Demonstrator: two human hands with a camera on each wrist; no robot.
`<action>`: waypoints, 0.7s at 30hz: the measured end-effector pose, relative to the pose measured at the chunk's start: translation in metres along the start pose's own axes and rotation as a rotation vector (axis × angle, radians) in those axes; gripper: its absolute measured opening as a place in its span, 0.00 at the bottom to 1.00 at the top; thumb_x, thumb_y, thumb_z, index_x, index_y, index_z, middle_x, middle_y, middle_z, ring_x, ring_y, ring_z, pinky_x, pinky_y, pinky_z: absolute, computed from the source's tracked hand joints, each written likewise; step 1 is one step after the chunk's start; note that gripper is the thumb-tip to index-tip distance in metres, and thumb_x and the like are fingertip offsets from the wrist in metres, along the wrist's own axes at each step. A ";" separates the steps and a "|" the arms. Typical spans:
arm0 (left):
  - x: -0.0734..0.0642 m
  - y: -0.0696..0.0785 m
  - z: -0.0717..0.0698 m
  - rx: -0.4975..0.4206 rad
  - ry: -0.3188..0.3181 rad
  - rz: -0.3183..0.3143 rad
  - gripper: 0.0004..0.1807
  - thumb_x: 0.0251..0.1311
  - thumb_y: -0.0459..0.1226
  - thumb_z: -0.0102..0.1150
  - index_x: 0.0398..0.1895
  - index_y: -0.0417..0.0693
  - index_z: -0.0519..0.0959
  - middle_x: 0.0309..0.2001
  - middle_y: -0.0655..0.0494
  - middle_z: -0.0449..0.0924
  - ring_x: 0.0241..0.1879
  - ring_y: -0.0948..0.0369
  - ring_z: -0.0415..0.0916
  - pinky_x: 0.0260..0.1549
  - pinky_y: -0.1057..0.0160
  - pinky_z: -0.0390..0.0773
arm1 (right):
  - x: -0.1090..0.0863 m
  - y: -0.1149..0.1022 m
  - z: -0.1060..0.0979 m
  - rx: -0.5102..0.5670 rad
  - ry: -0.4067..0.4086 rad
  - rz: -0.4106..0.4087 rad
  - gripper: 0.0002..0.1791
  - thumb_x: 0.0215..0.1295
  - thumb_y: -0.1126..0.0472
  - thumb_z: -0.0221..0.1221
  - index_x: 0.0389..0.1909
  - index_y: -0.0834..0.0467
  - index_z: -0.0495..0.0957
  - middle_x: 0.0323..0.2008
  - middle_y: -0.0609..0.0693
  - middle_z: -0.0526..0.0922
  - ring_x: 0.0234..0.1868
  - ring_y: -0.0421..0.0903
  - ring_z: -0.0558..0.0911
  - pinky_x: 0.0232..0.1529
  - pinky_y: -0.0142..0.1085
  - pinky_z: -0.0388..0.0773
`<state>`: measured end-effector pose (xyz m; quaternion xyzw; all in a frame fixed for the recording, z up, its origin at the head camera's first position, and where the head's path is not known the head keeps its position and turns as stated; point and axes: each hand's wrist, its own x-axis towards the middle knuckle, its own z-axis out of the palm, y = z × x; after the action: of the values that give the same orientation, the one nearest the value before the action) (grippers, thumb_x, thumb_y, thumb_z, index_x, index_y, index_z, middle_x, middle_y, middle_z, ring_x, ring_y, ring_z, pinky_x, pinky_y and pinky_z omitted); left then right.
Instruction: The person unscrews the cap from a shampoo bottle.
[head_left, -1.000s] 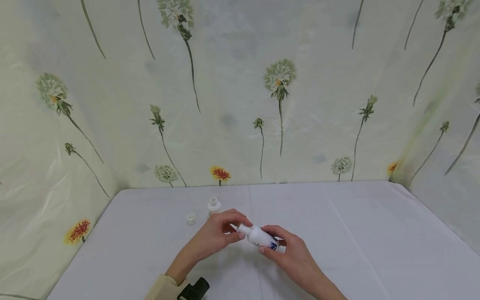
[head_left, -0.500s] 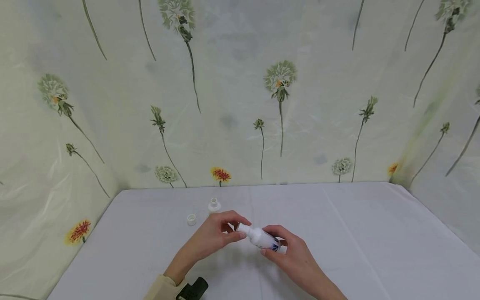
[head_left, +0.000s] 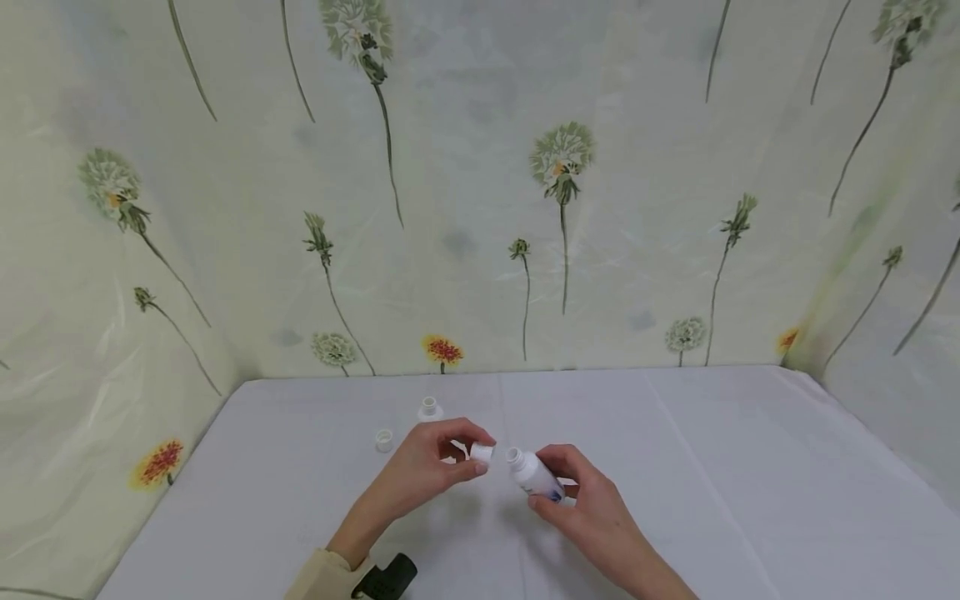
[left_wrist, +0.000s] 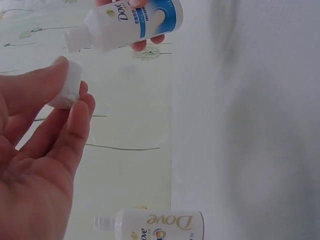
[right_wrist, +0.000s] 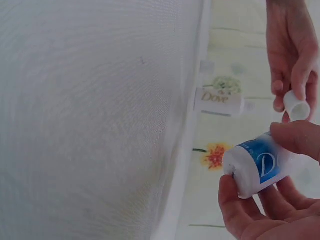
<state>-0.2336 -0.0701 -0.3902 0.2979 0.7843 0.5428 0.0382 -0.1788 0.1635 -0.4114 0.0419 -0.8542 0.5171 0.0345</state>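
Note:
Between thumb and fingers, my left hand (head_left: 424, 467) pinches a small white bottle cap (head_left: 482, 453); its hollow open end shows in the right wrist view. My right hand (head_left: 588, 504) grips a white bottle with a blue label (head_left: 536, 477), tilted so that its uncapped neck points up and left. A small gap separates the cap from the neck. The left wrist view shows this same bottle (left_wrist: 132, 22) lettered "Dove". Behind my left hand stands a second white Dove bottle (head_left: 430, 408), also uncapped, its lower part hidden in the head view.
Another white cap (head_left: 384, 440) lies on the white tablecloth (head_left: 675, 483), left of the standing bottle. A dandelion-print sheet (head_left: 465, 183) hangs behind the table and along both sides. A black device (head_left: 386, 577) is strapped at my left wrist by a cream sleeve (head_left: 324, 575).
The cap has come off the held bottle's neck and stays in my left hand. My right hand has drawn the bottle slightly right, tipping its neck more upward.

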 end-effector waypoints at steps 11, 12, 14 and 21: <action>-0.001 -0.006 0.004 -0.071 0.007 -0.096 0.14 0.56 0.32 0.70 0.46 0.49 0.82 0.46 0.58 0.81 0.41 0.59 0.82 0.39 0.62 0.82 | -0.003 0.005 0.001 0.126 -0.044 -0.024 0.26 0.56 0.63 0.71 0.56 0.46 0.77 0.52 0.45 0.79 0.55 0.45 0.76 0.52 0.35 0.78; -0.001 -0.007 0.005 -0.074 0.010 -0.108 0.15 0.56 0.32 0.70 0.47 0.49 0.82 0.46 0.58 0.81 0.42 0.59 0.82 0.39 0.62 0.82 | -0.003 0.006 0.002 0.135 -0.042 -0.023 0.26 0.56 0.63 0.71 0.55 0.46 0.77 0.52 0.45 0.79 0.55 0.45 0.76 0.51 0.35 0.78; -0.002 -0.009 0.007 -0.073 0.017 -0.122 0.15 0.56 0.33 0.70 0.48 0.49 0.83 0.47 0.58 0.81 0.42 0.59 0.82 0.39 0.62 0.82 | -0.003 0.006 0.003 0.136 -0.028 -0.026 0.26 0.55 0.63 0.72 0.55 0.47 0.77 0.52 0.45 0.79 0.54 0.45 0.77 0.51 0.35 0.78; 0.000 -0.014 0.011 -0.101 0.026 -0.104 0.17 0.57 0.30 0.69 0.49 0.52 0.85 0.47 0.55 0.81 0.44 0.57 0.82 0.40 0.63 0.82 | -0.002 0.003 0.002 0.042 0.029 -0.053 0.25 0.53 0.59 0.73 0.54 0.46 0.79 0.48 0.41 0.81 0.47 0.42 0.81 0.51 0.42 0.78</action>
<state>-0.2351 -0.0638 -0.4066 0.2472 0.7708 0.5828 0.0712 -0.1773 0.1633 -0.4146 0.0575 -0.8410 0.5346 0.0596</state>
